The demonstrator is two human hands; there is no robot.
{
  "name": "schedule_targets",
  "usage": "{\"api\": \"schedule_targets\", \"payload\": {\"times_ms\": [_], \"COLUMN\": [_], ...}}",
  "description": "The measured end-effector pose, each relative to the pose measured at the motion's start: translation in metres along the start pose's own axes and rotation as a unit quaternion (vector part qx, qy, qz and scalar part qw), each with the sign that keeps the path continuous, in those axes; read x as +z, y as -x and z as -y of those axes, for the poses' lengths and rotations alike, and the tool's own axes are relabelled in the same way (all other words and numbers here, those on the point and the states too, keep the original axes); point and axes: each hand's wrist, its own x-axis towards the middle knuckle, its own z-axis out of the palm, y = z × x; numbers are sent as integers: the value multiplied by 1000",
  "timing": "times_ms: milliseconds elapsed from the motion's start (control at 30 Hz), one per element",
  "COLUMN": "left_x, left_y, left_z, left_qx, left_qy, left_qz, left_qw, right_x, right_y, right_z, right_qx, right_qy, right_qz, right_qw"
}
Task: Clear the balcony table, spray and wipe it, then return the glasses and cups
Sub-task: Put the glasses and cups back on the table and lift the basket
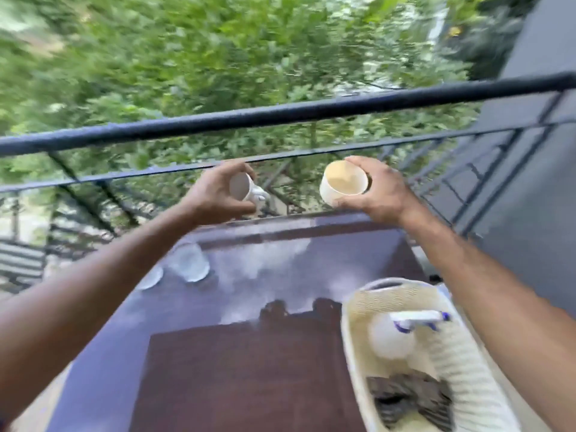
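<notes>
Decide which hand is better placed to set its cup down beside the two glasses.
Left, probably. The left hand holds the white mug on the same side as the glasses; the right hand, gripping the cream cup, is nearer the basket.

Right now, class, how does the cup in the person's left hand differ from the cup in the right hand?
The left cup is white; the right cup is cream, tan inside. The left cup shows a handle; the right cup shows none. The right cup looks wider than the left cup. Both are held above the far edge of the table.
</notes>
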Motion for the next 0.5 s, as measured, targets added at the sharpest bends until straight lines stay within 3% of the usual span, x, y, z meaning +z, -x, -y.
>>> {"api": "schedule_targets", "payload": {"times_ms": [133, 333, 500], "left_x": [-24, 5, 36], "left_y": [85, 188, 232], "left_z": [117, 225, 275], "left_qx": [-103, -181, -236], "left_qy": [8, 1, 3], "left_qz": [-9, 69, 62], "left_qw": [995, 981, 970], "right_x": [123, 288, 371], "right_y": [-25, 18, 53], "right_z": [85, 122, 116], "right_qx": [-15, 7, -2], "right_qy": [35, 72, 91], "right_qz": [80, 249, 269], "right_qw": [996, 966, 959]}}
